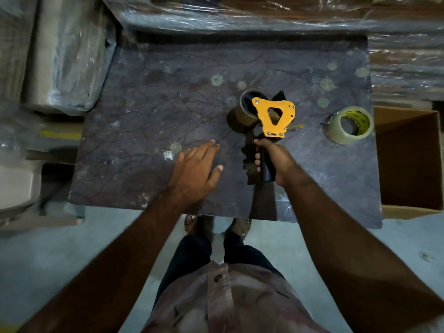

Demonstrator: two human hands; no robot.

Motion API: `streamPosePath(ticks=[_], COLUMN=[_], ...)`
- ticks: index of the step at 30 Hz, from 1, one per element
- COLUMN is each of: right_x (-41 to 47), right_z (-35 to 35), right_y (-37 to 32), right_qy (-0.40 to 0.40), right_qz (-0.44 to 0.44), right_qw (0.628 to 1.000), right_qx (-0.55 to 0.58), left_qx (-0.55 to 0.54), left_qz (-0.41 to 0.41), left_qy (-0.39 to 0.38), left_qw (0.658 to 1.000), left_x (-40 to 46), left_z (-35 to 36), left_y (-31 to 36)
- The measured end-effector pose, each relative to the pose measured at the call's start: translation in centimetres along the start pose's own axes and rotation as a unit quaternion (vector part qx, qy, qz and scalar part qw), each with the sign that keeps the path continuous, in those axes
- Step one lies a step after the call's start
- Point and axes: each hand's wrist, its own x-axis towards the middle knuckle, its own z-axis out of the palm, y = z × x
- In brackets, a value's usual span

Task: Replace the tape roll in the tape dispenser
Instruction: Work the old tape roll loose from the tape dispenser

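A tape dispenser [274, 118] with a yellow side plate and black handle is held above the dark table [156, 104]. My right hand [274, 159] is wrapped around its black handle. A brown, nearly bare cardboard core [242, 111] sits on the dispenser's hub at its left side. A fresh roll of clear tape [349, 124] with a yellow-printed core lies on the table's right edge, apart from the dispenser. My left hand [197, 167] hovers flat and open over the table, left of the handle, holding nothing.
An open cardboard box [408, 159] stands right of the table. Plastic-wrapped bundles [62, 56] lie to the left and along the back [264, 15]. My feet [216, 224] are at the table's front edge on a grey floor.
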Motion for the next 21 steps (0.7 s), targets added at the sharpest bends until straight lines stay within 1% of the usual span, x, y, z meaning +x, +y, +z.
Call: streamPosePath(ticks=[6, 8, 10, 12, 13, 14, 15, 17, 18, 19, 21], right_x=[-2.9, -4.0, -5.1, -6.2, -6.7, -7.3, -7.9, -9.2, -10.0, -10.7, -12.0], right_z=[0.1, 0.4, 0.9, 1.4, 1.7, 2.1, 2.4, 3.2, 3.6, 4.1, 5.0], right_y=[-0.7, -0.5, -0.2, 0.0, 0.1, 0.1, 0.1, -0.2, -0.4, -0.7, -1.1], right_qy=[-0.065, -0.122, -0.197, -0.271, -0.306, -0.344, -0.380, -0.444, -0.468, -0.487, -0.517], right_qz=[-0.001, 0.004, 0.021, 0.028, 0.028, 0.029, 0.033, 0.042, 0.044, 0.044, 0.043], right_qw=[0.989, 0.976, 0.952, 0.924, 0.909, 0.893, 0.876, 0.843, 0.830, 0.820, 0.804], right_qx=[0.134, 0.182, 0.232, 0.269, 0.281, 0.289, 0.296, 0.302, 0.300, 0.296, 0.290], left_qx=[-0.014, -0.020, -0.046, -0.093, -0.135, -0.200, -0.280, -0.453, -0.512, -0.551, -0.614], left_qz=[0.023, 0.029, 0.018, 0.000, -0.014, -0.034, -0.065, -0.131, -0.155, -0.166, -0.160], left_qy=[0.044, 0.062, 0.061, 0.051, 0.046, 0.037, 0.020, -0.018, -0.033, -0.043, -0.055], left_qw=[0.999, 0.997, 0.997, 0.994, 0.990, 0.978, 0.957, 0.881, 0.844, 0.817, 0.771], left_x=[-0.1, 0.0, 0.4, 1.4, 2.0, 2.5, 3.1, 3.6, 3.8, 3.9, 4.2], left_z=[-0.4, -0.6, -1.1, -1.8, -2.1, -2.6, -3.3, -5.0, -6.0, -7.1, -9.0], left_y=[-0.8, -0.9, -0.8, -1.2, -1.4, -1.6, -1.7, -1.6, -1.7, -1.8, -2.0])
